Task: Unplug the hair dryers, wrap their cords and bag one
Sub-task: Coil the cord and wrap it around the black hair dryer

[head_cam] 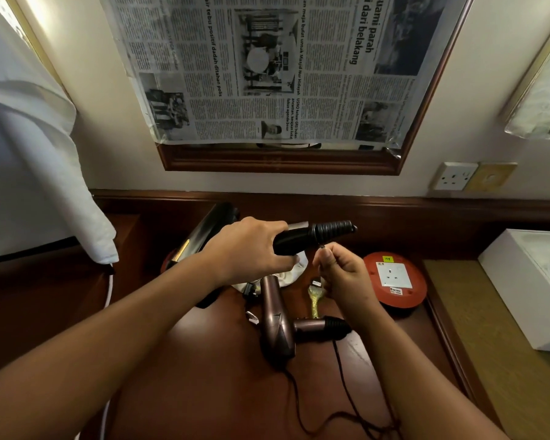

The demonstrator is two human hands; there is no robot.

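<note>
Head view: below both hands, bronze hair dryer point(278, 325) lies on the desk point(204, 392), awaiting wrapping. Left hand point(251, 249) grips black hair dryer point(315, 236) to steady it; right hand point(340, 271) pinches its cord point(322, 247), apparently winding.

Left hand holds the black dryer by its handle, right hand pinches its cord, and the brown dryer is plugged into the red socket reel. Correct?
Not quite. In the head view the red socket reel has nothing plugged in; the brown dryer lies on the desk beside it. The left hand does hold the black dryer, and the right hand pinches its cord.
</note>
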